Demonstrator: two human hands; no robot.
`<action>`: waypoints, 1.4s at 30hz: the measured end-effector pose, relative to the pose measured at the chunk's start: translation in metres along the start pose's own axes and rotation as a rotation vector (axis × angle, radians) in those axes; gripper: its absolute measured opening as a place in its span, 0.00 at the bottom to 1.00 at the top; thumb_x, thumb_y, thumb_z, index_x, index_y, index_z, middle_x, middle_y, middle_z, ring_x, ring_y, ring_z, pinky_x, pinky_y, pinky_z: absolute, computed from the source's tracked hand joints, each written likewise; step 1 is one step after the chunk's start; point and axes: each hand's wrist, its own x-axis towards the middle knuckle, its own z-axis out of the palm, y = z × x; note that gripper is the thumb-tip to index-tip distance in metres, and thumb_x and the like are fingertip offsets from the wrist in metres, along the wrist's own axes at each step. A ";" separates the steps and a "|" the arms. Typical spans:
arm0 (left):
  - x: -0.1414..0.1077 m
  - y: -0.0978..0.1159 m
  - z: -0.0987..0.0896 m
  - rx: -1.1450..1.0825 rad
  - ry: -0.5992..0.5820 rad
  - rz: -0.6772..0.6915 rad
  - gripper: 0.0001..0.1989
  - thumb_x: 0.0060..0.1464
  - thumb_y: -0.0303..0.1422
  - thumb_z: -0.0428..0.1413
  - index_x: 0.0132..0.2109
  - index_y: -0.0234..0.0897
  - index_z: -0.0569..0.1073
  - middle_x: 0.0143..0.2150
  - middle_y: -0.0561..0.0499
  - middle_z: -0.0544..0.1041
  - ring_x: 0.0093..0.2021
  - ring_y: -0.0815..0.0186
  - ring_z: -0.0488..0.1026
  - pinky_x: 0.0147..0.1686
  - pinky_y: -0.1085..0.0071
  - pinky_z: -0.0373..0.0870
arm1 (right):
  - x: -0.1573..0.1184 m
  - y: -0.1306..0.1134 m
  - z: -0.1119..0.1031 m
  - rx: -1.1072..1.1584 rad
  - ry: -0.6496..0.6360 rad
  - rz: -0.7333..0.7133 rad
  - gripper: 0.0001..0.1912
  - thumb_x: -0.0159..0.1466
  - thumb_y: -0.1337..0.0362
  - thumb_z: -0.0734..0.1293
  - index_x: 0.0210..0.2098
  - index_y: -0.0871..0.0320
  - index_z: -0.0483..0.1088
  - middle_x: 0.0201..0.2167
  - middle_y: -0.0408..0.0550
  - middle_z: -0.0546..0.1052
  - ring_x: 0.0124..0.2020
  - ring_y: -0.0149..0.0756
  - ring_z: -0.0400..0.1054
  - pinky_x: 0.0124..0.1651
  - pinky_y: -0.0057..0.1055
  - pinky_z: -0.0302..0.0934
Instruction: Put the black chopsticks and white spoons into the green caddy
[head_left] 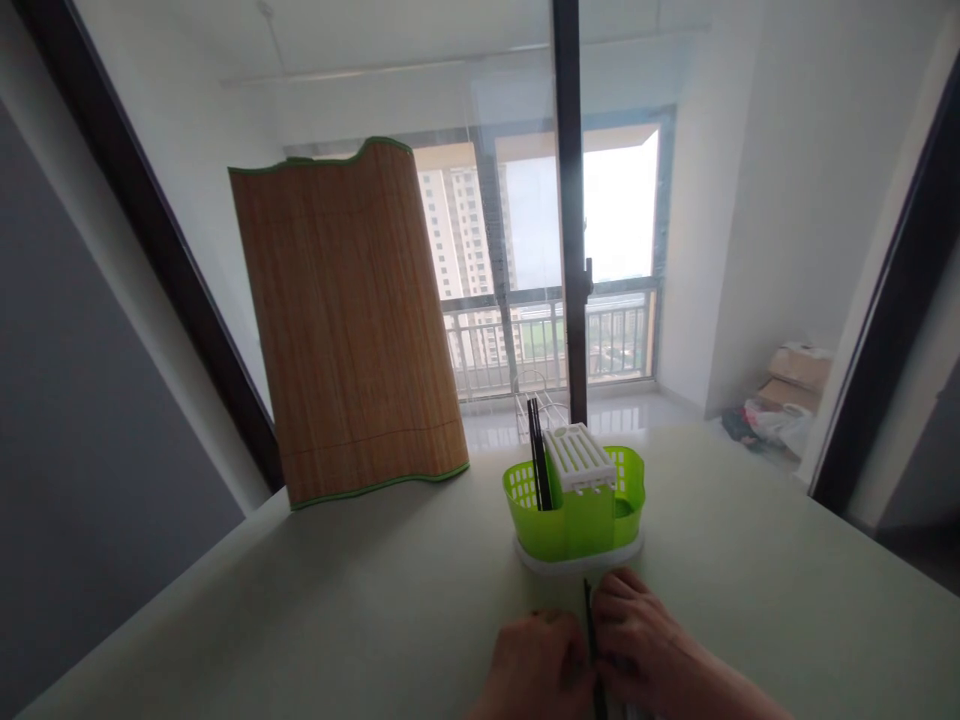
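Note:
At the bottom of the view, dark chopsticks [590, 625] stand nearly upright between my two hands. My right hand [637, 640] is closed around them, fingers curled. My left hand [536, 660] is closed too and sits just left of them; whatever it grips is hidden. Just beyond the hands is a green utensil basket [585, 530] with a white slotted top [581, 458] and a white base. More black chopsticks [538, 455] lean in its left compartment.
A rolled bamboo mat [352, 330] with green edging stands upright on the white table [375, 580], left of the basket. Behind the table are a glass door with a dark frame [570, 200] and, at far right, bags and cardboard [799, 375] on the floor.

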 end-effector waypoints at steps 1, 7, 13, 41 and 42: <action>0.001 0.001 0.001 0.004 -0.027 -0.013 0.07 0.46 0.33 0.56 0.34 0.41 0.76 0.35 0.48 0.80 0.37 0.55 0.77 0.36 0.66 0.69 | 0.000 0.001 0.002 0.003 0.002 0.012 0.08 0.54 0.67 0.67 0.22 0.56 0.63 0.28 0.43 0.70 0.37 0.38 0.61 0.43 0.37 0.52; 0.003 0.013 0.003 0.092 -0.139 -0.034 0.18 0.44 0.42 0.59 0.42 0.37 0.76 0.42 0.41 0.79 0.43 0.47 0.75 0.41 0.57 0.72 | 0.001 -0.001 -0.001 0.048 0.022 0.016 0.07 0.49 0.71 0.65 0.21 0.56 0.60 0.26 0.42 0.68 0.35 0.38 0.60 0.43 0.37 0.52; -0.003 0.003 -0.004 0.213 -0.034 -0.176 0.13 0.48 0.25 0.52 0.40 0.33 0.77 0.40 0.35 0.78 0.42 0.48 0.75 0.38 0.58 0.71 | 0.002 -0.001 -0.003 0.009 0.022 0.023 0.09 0.52 0.71 0.65 0.21 0.57 0.59 0.27 0.43 0.69 0.36 0.38 0.60 0.44 0.39 0.53; -0.022 0.002 -0.040 -0.514 0.557 0.223 0.10 0.45 0.24 0.53 0.36 0.38 0.73 0.26 0.53 0.74 0.20 0.75 0.69 0.21 0.81 0.68 | 0.012 -0.030 -0.007 0.160 0.104 -0.077 0.19 0.65 0.45 0.61 0.37 0.54 0.67 0.27 0.45 0.74 0.30 0.39 0.65 0.38 0.37 0.55; -0.023 0.004 -0.037 -0.536 0.580 0.234 0.10 0.45 0.24 0.54 0.36 0.38 0.73 0.27 0.53 0.74 0.20 0.74 0.69 0.21 0.81 0.68 | 0.012 -0.031 -0.002 0.173 0.121 -0.101 0.21 0.66 0.43 0.58 0.34 0.54 0.66 0.25 0.44 0.74 0.29 0.38 0.64 0.37 0.36 0.55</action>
